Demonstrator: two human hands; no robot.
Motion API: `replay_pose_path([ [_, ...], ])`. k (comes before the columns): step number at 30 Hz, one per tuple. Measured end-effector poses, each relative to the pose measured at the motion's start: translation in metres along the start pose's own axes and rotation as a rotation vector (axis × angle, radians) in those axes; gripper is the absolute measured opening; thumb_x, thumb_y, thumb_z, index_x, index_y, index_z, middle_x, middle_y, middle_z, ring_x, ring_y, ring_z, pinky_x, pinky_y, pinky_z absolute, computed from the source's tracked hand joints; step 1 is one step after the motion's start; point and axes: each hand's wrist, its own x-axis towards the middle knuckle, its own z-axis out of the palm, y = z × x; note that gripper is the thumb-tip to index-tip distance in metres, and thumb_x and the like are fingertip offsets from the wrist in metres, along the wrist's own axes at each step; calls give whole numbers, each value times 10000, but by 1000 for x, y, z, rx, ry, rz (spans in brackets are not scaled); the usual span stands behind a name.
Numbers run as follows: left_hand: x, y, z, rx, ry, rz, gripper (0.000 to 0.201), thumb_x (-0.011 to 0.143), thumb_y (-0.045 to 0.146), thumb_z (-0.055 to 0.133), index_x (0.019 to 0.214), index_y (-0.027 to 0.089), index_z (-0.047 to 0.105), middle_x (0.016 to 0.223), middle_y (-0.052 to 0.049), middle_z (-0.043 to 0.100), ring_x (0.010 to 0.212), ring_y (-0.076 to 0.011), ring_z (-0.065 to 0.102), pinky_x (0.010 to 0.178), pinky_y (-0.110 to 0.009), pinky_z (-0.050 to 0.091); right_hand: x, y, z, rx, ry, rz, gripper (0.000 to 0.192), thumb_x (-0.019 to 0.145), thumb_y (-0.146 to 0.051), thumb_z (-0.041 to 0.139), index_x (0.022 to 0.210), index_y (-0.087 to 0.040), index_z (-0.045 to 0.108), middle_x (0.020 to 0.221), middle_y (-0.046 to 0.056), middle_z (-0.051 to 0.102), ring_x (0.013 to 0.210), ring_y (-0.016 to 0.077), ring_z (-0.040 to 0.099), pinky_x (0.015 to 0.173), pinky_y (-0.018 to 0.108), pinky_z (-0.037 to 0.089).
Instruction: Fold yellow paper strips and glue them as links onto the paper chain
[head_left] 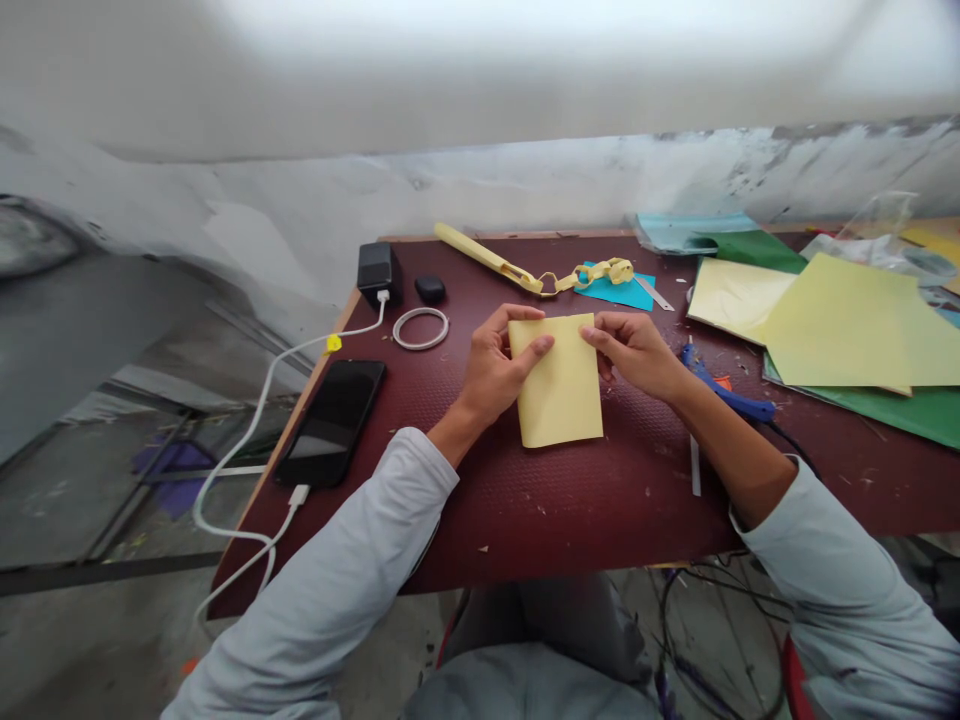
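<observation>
A folded pale yellow sheet of paper (561,392) lies on the dark red table (540,500) in front of me. My left hand (495,365) pinches its upper left corner, index finger laid across the top of the sheet. My right hand (636,352) grips the upper right corner with its fingertips. Both hands press the paper's top edge near the table surface. Behind the paper lie a yellow paper chain (592,275) and a small blue paper piece (624,291).
A black phone (331,420) on a white charging cable (255,440) lies at the left edge, with a black adapter (375,268), a small black case (430,289) and a white ring (420,328). A blue glue gun (724,392) and yellow and green sheets (840,330) lie right.
</observation>
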Motion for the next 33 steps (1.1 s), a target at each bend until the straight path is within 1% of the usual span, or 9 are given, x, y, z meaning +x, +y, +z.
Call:
replay_pose_path([
  [4,-1,0,2,33,-16,-7,412,882,462,897,1162,228,708,943,-29,754,748,-155,710,624,-243,588,1,4,-1,-12,49,-18,491,1061,-644,691,827,-220,615,603,-37,597,454,91,501,442,269,363],
  [9,-2,1,3,-14,-32,-41,421,879,455,909,1171,228,707,927,-31,763,748,-161,723,630,-255,596,3,8,-2,-29,86,-40,441,1060,-616,710,875,-218,669,623,-35,591,468,97,500,450,284,350],
  [14,0,0,2,-125,-22,-144,631,883,540,905,1371,259,620,908,-42,806,728,-199,766,625,-293,618,5,9,-6,-6,133,-38,465,1034,-671,714,891,-231,667,602,-45,550,450,104,482,433,295,332],
  [16,2,-2,2,-146,-15,-172,603,879,581,896,1301,225,652,923,-63,817,727,-196,766,620,-287,615,6,8,-7,7,154,-35,477,1022,-684,722,879,-234,657,597,-48,533,447,104,476,429,296,329],
  [18,2,-5,2,-145,-18,-185,534,879,604,885,1156,187,699,969,-89,826,746,-189,768,617,-276,613,6,7,-8,18,169,-33,484,1012,-688,734,866,-235,647,597,-50,522,443,102,474,425,297,325],
  [21,3,-7,2,-125,-18,-167,474,885,594,878,1023,165,728,1000,-98,828,760,-177,763,614,-262,607,6,5,-8,21,176,-36,490,1006,-687,744,851,-234,639,592,-51,511,438,99,471,421,296,309],
  [25,3,-8,1,-96,-4,-161,449,898,590,863,999,168,745,957,-80,821,734,-163,741,606,-257,600,6,4,-8,9,175,-27,482,1007,-668,753,836,-237,626,576,-53,501,440,100,463,424,296,300],
  [30,5,-11,-1,-66,33,-164,447,949,635,795,911,190,761,840,-40,769,621,-119,646,514,-223,535,5,6,-8,1,172,-38,462,1019,-652,747,844,-239,637,587,-47,512,448,104,468,432,299,316],
  [33,5,-13,-2,-62,35,-154,447,962,645,782,906,202,772,814,-28,742,607,-114,623,502,-225,533,5,6,-8,2,169,-37,448,1021,-640,751,849,-241,644,587,-47,510,448,104,468,433,301,314],
])
